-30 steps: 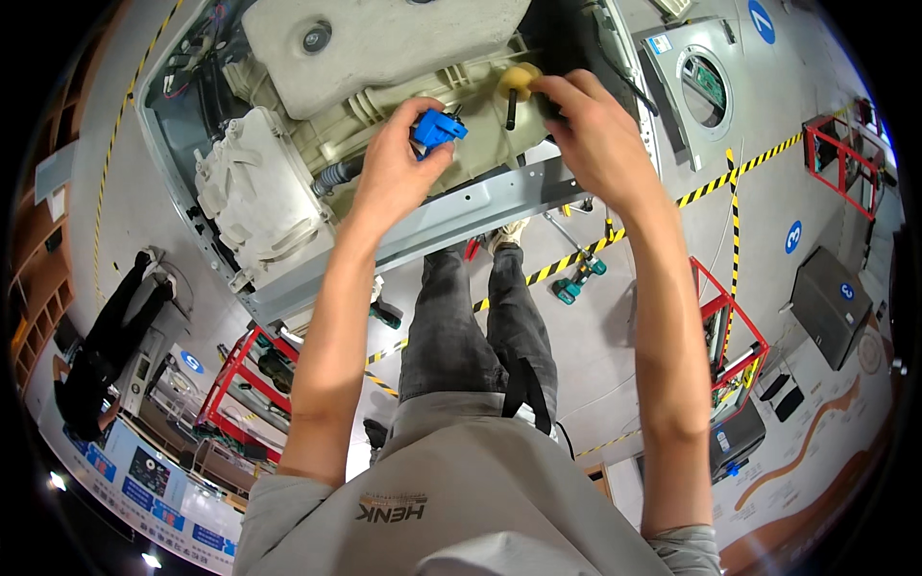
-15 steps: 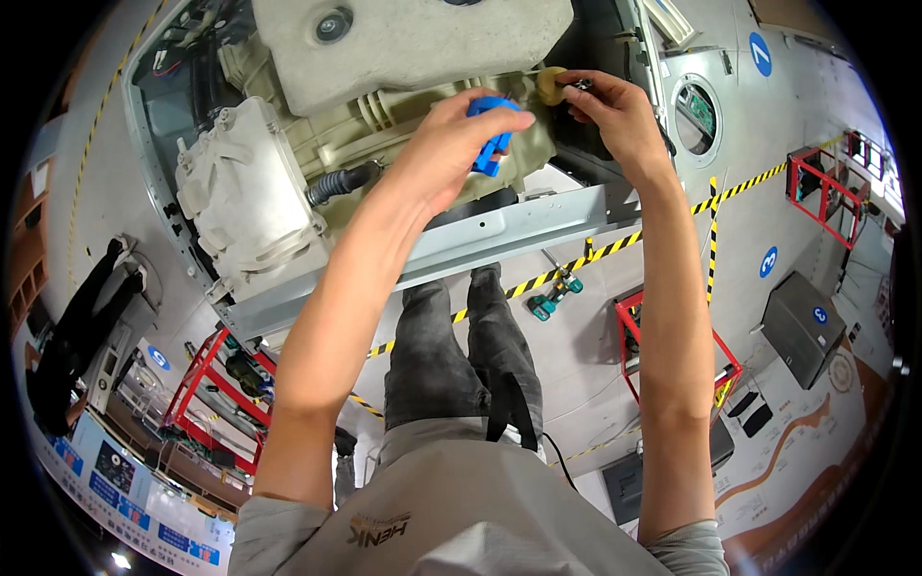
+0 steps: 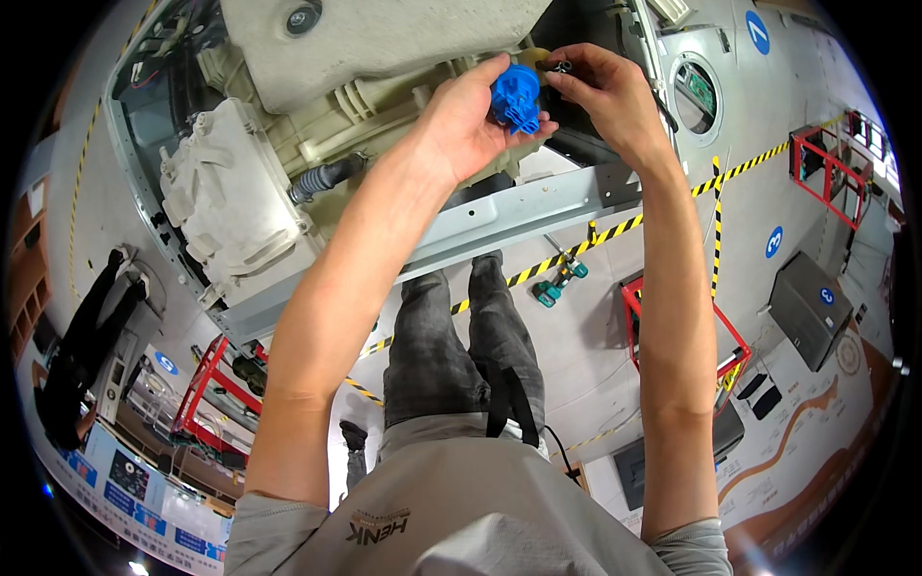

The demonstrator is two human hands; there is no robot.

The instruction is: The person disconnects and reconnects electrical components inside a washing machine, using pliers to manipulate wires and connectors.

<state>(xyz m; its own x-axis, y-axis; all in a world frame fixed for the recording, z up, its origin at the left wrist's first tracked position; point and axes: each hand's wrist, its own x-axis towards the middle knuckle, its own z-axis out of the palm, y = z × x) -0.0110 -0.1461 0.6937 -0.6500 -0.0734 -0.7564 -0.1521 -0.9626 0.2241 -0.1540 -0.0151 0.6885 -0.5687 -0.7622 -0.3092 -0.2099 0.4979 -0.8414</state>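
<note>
Over machine (image 3: pixel 331 58), L hand (image 3: pixel 473 123) rolled palm-up vs. b4, w/ blue part (image 3: pixel 519 99).

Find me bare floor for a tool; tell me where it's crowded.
Bare floor lies between the green drill, the trousers and the red frame. Crowded: the open machine around the left hand, blue part and right hand.

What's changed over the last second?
The left hand moved the blue plastic part rightward, near the right hand, and turned it, keeping hold. The right hand now pinches a small dark piece by the yellow round piece; whether already gripped earlier is unclear. Unchanged: counterweight, teal cordless drill.
</note>
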